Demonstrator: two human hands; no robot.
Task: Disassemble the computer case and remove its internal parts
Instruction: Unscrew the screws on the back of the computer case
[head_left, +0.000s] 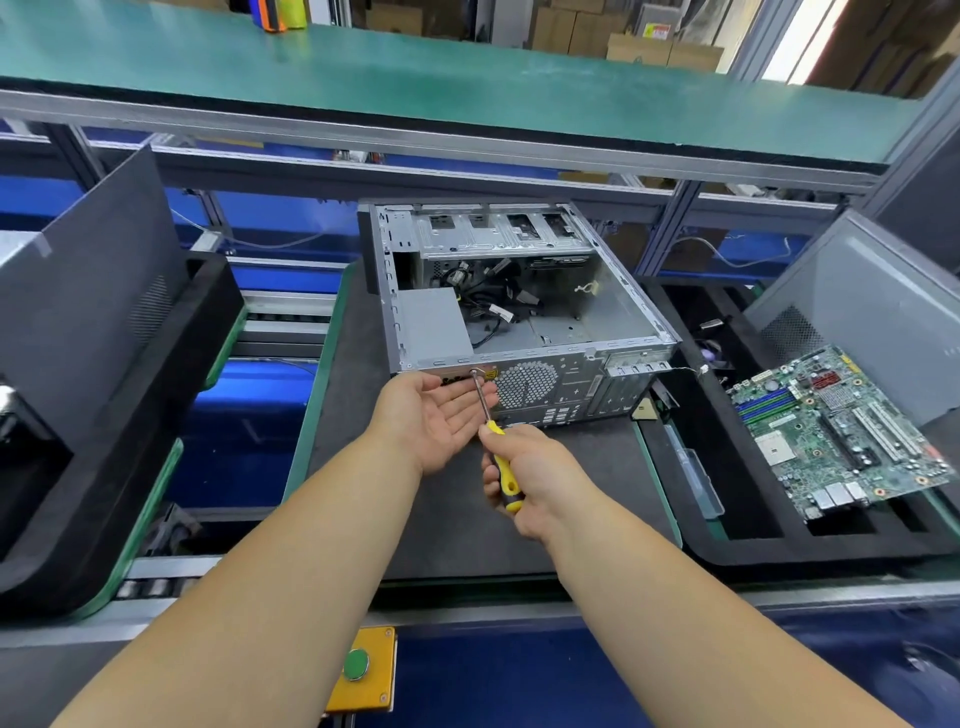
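Yellow-and-black screwdriver (503, 470) handle sits gripped in the right hand (535, 486), its shaft tip against the rear panel of the open computer case (519, 306) lying on the grey mat (457, 519); the screw itself is too small to make out. The left hand (434, 421) lies flat, palm up, fingers spread beneath the shaft. A motherboard (841, 431) rests in the black tray (753, 545) at right, while tangled cables (498, 301) hide the case floor.

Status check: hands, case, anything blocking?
Right hand grips screwdriver, tip on rear screw of computer case. Left hand open, cupped beneath. Motherboard already out. Nothing blocking.
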